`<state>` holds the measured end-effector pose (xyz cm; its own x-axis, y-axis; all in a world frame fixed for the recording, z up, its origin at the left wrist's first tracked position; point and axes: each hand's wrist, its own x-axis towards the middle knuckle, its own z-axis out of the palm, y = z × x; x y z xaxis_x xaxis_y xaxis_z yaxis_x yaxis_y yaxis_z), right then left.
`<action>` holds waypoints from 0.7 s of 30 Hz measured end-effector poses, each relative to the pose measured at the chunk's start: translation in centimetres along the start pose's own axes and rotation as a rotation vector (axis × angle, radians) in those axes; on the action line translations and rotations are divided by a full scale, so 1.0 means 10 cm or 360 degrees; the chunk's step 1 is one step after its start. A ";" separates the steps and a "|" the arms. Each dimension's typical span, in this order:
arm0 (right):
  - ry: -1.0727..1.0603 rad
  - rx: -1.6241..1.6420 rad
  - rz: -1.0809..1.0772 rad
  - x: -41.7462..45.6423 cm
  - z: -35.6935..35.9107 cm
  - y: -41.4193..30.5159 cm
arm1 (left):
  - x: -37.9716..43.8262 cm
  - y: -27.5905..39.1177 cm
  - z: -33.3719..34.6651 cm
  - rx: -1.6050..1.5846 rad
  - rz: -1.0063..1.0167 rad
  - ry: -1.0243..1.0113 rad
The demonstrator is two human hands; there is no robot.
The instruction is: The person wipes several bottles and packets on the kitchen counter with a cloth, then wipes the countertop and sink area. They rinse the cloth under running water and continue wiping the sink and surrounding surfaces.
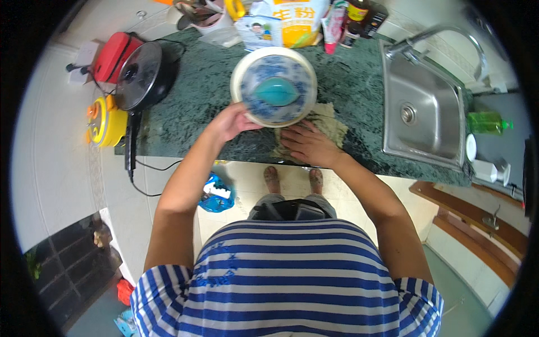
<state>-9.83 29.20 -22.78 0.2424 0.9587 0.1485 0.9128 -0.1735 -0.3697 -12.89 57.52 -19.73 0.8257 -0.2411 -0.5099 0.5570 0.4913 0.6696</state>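
Note:
A stack of dishes is on the near side of the counter: a cream-rimmed round dish [238, 67], a blue-and-white patterned dish [273, 65] inside it, and a small teal leaf-shaped dish [276, 92] on top. My left hand [231, 122] grips the stack's near-left rim, thumb and fingers at its edge. A damp-looking beige cloth [330, 122] lies partly under the stack's near right side. My right hand [309, 144] rests flat on this cloth, fingers spread and pointing toward the stack. The rim hides some of the right fingertips. Whether the stack is lifted off the counter I cannot tell.
A lidded black frying pan [141, 76], a red case [116, 57] and a yellow pot [107, 124] crowd the left end. Food bags [294, 25] and bottles [358, 19] line the wall. At right is a steel sink [425, 113] with a faucet [454, 29].

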 end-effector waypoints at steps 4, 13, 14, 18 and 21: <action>-0.0133 0.0037 0.0058 0.02 -0.14 0.06 | 0.42 0.01 0.36 0.0011 0.0000 0.0001; -0.0186 -0.0057 -0.0069 0.44 -0.01 -0.24 | 0.04 -0.33 0.53 0.0493 0.0779 0.0549; -0.0287 -0.0037 -0.0100 0.64 0.08 -0.35 | -0.15 -0.47 0.39 0.0649 0.1069 0.0595; -0.0268 -0.0145 -0.0225 1.46 0.45 -0.57 | -1.13 -0.68 0.01 0.0355 0.1232 0.0927; 0.0041 -0.0213 -0.0153 2.11 0.68 -0.42 | -1.80 -0.79 -0.33 0.0237 0.1302 0.1136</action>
<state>-10.82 51.67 -24.36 0.1587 0.9665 0.2017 0.9674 -0.1114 -0.2275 -32.43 60.75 -17.58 0.7356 0.6759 -0.0449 -0.0910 0.1643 0.9822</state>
